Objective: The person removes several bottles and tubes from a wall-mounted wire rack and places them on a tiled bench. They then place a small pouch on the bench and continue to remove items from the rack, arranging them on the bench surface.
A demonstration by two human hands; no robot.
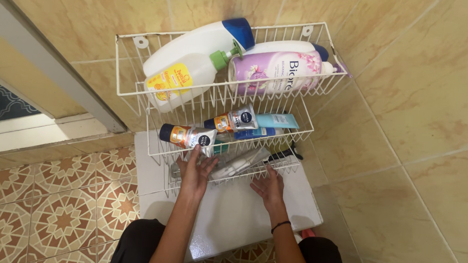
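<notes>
Here both hands [197, 172] touch the wire rack [226, 171], open.

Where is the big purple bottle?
In the head view, the purple and white plastic pump bottle lies on its side in the top tier of the white wire rack on the tiled wall, on the right, beside the white bottle with the blue cap.

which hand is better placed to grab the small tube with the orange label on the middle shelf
Left. The left hand already reaches up to the rack's middle shelf, fingers right under the orange-labelled tube. The right hand sits lower, at the bottom shelf, farther from that tube.
</notes>
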